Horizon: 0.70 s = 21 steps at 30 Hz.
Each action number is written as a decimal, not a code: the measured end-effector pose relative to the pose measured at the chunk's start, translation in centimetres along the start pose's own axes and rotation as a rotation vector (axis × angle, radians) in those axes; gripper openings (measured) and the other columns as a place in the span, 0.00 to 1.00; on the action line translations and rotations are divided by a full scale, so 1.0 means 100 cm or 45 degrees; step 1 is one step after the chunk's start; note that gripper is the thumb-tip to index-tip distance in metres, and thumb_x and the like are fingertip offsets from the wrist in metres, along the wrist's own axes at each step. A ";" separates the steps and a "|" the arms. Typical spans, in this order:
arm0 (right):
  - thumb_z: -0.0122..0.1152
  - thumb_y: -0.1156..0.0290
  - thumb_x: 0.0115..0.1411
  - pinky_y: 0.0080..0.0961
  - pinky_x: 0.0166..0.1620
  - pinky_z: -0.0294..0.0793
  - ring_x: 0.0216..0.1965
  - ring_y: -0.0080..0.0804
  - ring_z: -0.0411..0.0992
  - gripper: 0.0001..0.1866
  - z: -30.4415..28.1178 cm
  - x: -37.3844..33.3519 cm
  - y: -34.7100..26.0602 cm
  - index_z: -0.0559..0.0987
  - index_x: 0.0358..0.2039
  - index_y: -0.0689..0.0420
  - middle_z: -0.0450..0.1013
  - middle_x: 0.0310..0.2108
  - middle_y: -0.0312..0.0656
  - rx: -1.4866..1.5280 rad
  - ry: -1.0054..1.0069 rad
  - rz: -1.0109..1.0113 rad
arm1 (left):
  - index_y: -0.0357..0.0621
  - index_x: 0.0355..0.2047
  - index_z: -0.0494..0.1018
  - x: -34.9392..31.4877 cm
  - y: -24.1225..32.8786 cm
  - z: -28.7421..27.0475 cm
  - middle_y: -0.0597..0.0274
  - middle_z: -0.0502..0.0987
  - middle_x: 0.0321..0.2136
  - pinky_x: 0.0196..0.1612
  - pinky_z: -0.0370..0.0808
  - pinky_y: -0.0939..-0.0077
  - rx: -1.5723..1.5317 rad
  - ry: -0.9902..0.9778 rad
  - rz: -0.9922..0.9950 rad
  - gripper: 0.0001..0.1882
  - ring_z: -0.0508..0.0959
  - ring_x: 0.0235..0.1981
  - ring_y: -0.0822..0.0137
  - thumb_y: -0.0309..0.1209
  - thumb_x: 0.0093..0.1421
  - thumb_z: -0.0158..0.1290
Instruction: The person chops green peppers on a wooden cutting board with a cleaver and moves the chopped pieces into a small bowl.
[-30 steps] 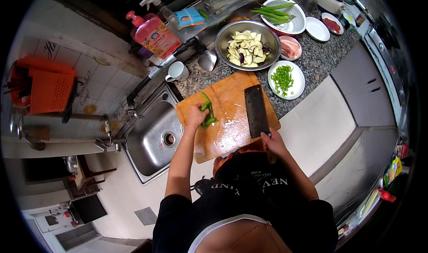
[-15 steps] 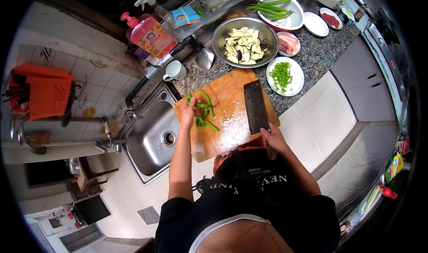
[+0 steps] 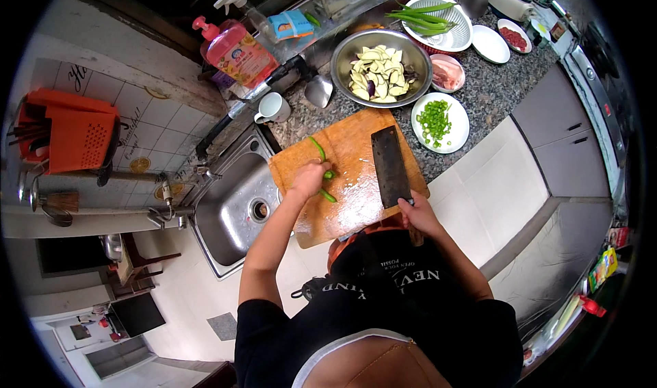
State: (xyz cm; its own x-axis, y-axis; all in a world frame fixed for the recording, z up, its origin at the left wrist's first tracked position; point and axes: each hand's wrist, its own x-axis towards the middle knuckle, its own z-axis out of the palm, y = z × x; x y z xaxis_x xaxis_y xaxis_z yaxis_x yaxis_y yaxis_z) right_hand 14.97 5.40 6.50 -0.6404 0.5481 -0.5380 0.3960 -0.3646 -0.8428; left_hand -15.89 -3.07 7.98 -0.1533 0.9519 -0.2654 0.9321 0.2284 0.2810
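Note:
Over the left part of the wooden cutting board (image 3: 345,213), my left hand (image 3: 310,178) closes around several green chili peppers (image 3: 317,148). Their ends stick out above and below the fingers, and the rest is hidden under my palm. My right hand (image 3: 420,215) grips a cleaver (image 3: 391,165) by its handle near the board's front right edge. The cleaver's dark, wide blade lies flat along the right side of the board, pointing away from me. Beyond it, a white plate (image 3: 460,136) bears chopped green pepper (image 3: 433,121).
A steel sink (image 3: 236,217) borders the board on the left. Behind are a white mug (image 3: 274,107), a metal bowl (image 3: 340,81) of sliced eggplant, a dish of meat (image 3: 446,75), and a white colander (image 3: 462,29) with long green peppers. A pink soap bottle (image 3: 239,53) stands back left.
My left hand has moved right and toward me, turning palm down over the peppers. The loose pile is now mostly covered. My right hand and the cleaver stay nearly still.

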 end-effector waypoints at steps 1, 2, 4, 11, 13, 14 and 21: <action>0.50 0.64 0.62 0.21 0.18 0.66 0.14 0.21 0.66 0.11 0.000 -0.001 -0.002 0.67 0.33 0.59 0.66 0.14 0.34 0.013 -0.007 -0.012 | 0.45 0.33 0.74 0.007 -0.003 0.004 0.50 0.75 0.32 0.40 0.73 0.58 0.071 -0.047 0.015 0.09 0.75 0.39 0.49 0.27 0.50 0.50; 0.50 0.64 0.62 0.21 0.18 0.67 0.14 0.21 0.66 0.11 0.000 -0.002 -0.003 0.67 0.32 0.59 0.66 0.14 0.34 0.027 -0.013 -0.023 | 0.44 0.33 0.73 0.014 -0.005 0.008 0.50 0.75 0.33 0.40 0.73 0.58 0.141 -0.096 0.030 0.08 0.75 0.39 0.49 0.28 0.51 0.50; 0.50 0.64 0.62 0.21 0.18 0.67 0.14 0.21 0.66 0.10 -0.001 -0.005 -0.006 0.67 0.32 0.59 0.66 0.14 0.34 -0.024 -0.004 -0.029 | 0.43 0.34 0.72 0.020 -0.008 0.017 0.50 0.75 0.33 0.40 0.73 0.58 0.174 -0.063 0.073 0.09 0.75 0.40 0.48 0.29 0.51 0.50; 0.49 0.68 0.62 0.21 0.18 0.66 0.14 0.21 0.64 0.07 -0.019 -0.008 0.001 0.67 0.34 0.58 0.64 0.14 0.33 0.024 0.103 0.002 | 0.42 0.44 0.62 0.034 0.106 -0.040 0.42 0.74 0.36 0.40 0.71 0.54 -0.196 0.029 -0.204 0.16 0.74 0.40 0.45 0.30 0.55 0.49; 0.50 0.68 0.62 0.21 0.18 0.67 0.14 0.21 0.65 0.07 -0.025 -0.011 -0.007 0.68 0.36 0.58 0.64 0.15 0.33 -0.026 0.133 0.020 | 0.41 0.44 0.61 0.033 0.118 -0.036 0.40 0.75 0.32 0.38 0.70 0.50 -0.402 0.010 -0.160 0.16 0.74 0.35 0.40 0.30 0.56 0.49; 0.50 0.68 0.62 0.21 0.19 0.67 0.15 0.21 0.65 0.08 -0.026 -0.012 -0.011 0.69 0.38 0.58 0.64 0.15 0.33 -0.055 0.137 0.030 | 0.41 0.44 0.61 0.033 0.122 -0.023 0.40 0.75 0.33 0.38 0.70 0.51 -0.362 0.044 -0.194 0.17 0.74 0.37 0.40 0.31 0.56 0.49; 0.53 0.66 0.59 0.30 0.23 0.68 0.18 0.30 0.70 0.11 -0.031 -0.003 -0.004 0.71 0.35 0.61 0.70 0.18 0.43 -0.285 0.168 -0.044 | 0.39 0.50 0.60 0.025 0.109 0.066 0.43 0.70 0.40 0.46 0.68 0.57 -0.413 0.329 -0.260 0.31 0.70 0.45 0.46 0.33 0.48 0.61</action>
State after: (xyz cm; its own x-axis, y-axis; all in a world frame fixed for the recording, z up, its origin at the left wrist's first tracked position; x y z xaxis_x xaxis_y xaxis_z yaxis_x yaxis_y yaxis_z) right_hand 17.05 7.72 6.90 -0.5705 0.6562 -0.4940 0.5205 -0.1764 -0.8355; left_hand -3.96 0.46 4.28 -0.4381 0.8912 -0.1181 0.7300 0.4293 0.5317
